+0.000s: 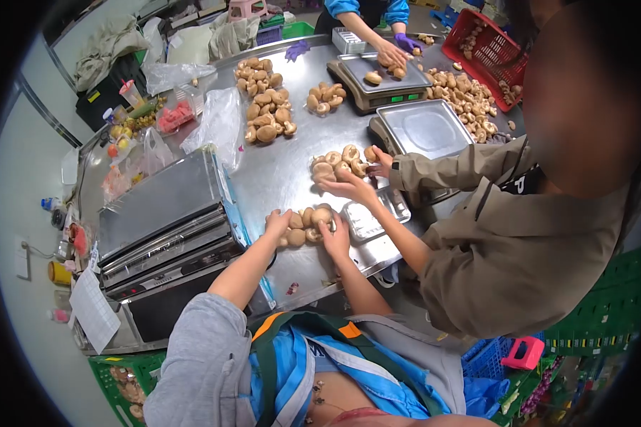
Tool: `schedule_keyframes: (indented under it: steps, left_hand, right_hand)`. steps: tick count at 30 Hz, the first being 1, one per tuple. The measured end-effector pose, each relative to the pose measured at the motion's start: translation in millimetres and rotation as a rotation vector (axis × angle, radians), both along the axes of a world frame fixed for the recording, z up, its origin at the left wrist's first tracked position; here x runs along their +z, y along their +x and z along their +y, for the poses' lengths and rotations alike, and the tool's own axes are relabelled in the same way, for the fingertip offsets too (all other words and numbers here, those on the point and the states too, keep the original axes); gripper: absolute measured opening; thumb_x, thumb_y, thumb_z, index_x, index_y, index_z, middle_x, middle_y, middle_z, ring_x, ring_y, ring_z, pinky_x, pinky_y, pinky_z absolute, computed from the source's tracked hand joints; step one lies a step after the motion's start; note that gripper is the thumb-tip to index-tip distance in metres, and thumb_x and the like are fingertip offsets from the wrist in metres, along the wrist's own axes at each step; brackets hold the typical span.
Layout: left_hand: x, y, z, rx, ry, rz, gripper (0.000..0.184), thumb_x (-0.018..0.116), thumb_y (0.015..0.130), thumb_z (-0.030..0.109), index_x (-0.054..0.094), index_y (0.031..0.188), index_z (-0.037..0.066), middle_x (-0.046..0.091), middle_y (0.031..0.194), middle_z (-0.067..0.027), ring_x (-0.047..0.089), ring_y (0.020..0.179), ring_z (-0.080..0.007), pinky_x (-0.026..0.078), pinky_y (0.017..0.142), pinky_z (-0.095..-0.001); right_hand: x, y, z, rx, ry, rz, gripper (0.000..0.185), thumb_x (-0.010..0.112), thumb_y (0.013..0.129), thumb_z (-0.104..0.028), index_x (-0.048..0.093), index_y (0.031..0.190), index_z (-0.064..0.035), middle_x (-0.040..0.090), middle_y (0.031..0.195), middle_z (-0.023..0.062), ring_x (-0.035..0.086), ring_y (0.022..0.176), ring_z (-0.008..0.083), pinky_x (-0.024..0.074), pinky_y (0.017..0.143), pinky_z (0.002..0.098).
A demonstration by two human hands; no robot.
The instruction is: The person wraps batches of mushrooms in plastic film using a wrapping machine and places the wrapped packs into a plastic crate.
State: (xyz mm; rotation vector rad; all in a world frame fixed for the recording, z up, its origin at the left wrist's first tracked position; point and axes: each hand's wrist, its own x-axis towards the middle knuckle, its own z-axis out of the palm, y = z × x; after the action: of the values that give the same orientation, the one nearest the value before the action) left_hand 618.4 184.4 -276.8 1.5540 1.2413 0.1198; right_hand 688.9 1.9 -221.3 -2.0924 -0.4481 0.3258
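I see a group of mushrooms (295, 238) lying on the table (263, 178) between the worker's left hand (279, 222) and right hand (337, 240), a wrapping machine (160, 203) to their left, trays (367, 222) to their right; beyond sits another cluster (324, 173) (a co-worker's hands (354, 188) are around it), with two scales (426, 128) farther right and a loose heap (463, 96) beside those

Mushrooms (312, 233) smooth, matt; table (255, 174) glossy metal; red crate (502, 62) plastic; grey sleeve (196, 341) cloth.

food-pkg. workshop, per scales (424, 127) & mushrooms (295, 237).
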Motion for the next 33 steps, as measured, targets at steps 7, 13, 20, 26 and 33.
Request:
schedule_keyframes:
  steps: [7, 13, 20, 26, 33]
  left_hand:
    - [105.2, -8.9, -10.7, -0.102, 0.372, -0.248, 0.048, 0.062, 0.076, 0.028, 0.055, 0.117, 0.005, 0.048, 0.119, -0.0212, 0.044, 0.113, -0.0338, 0.036, 0.097, -0.0387]
    - [203.4, -84.8, 54.7, -0.143, 0.758, -0.439, 0.044, 0.062, 0.078, 0.024, 0.054, 0.116, 0.001, 0.046, 0.120, -0.0242, 0.043, 0.114, -0.0374, 0.034, 0.098, -0.0405]
    - [226.8, -254.6, 185.7, 0.088, 0.369, -0.376, 0.046, 0.063, 0.077, 0.022, 0.054, 0.113, -0.004, 0.058, 0.103, -0.0177, 0.059, 0.085, -0.0222, 0.050, 0.069, -0.0322]
    - [205.0, -354.0, 257.5, 0.243, 0.145, -0.573, 0.062, 0.063, 0.080, 0.029, 0.040, 0.129, -0.002, 0.050, 0.118, -0.0196, 0.053, 0.105, -0.0217, 0.044, 0.085, -0.0337]
    - [203.6, -410.2, 258.2, -0.388, 0.724, -0.408, 0.066, 0.073, 0.065, 0.012, 0.046, 0.124, 0.006, 0.042, 0.130, -0.0131, 0.039, 0.122, -0.0280, 0.031, 0.103, -0.0353]
  right_hand:
    - [38.6, -17.4, 7.0, -0.076, 0.159, -0.193, 0.053, 0.060, 0.082, -0.035, 0.046, 0.128, -0.0114, 0.040, 0.122, 0.0286, 0.042, 0.114, 0.0408, 0.0361, 0.094, 0.0424]
    - [140.6, -63.2, 81.6, 0.061, 0.459, -0.267, 0.050, 0.063, 0.082, -0.028, 0.047, 0.127, -0.0116, 0.038, 0.123, 0.0236, 0.041, 0.115, 0.0362, 0.0346, 0.095, 0.0388]
    - [157.8, -182.6, 236.6, 0.374, 0.178, -0.164, 0.057, 0.058, 0.080, -0.043, 0.046, 0.129, -0.0158, 0.044, 0.120, 0.0234, 0.049, 0.108, 0.0384, 0.0405, 0.090, 0.0425]
    - [163.6, -247.2, 286.0, 0.522, -0.071, -0.215, 0.066, 0.050, 0.080, -0.055, 0.041, 0.132, -0.0165, 0.051, 0.115, 0.0214, 0.053, 0.104, 0.0387, 0.0417, 0.088, 0.0425]
    - [160.7, -239.0, 268.3, 0.585, 0.144, -0.425, 0.056, 0.067, 0.074, -0.033, 0.050, 0.121, -0.0070, 0.054, 0.112, 0.0193, 0.049, 0.107, 0.0352, 0.0399, 0.091, 0.0408]
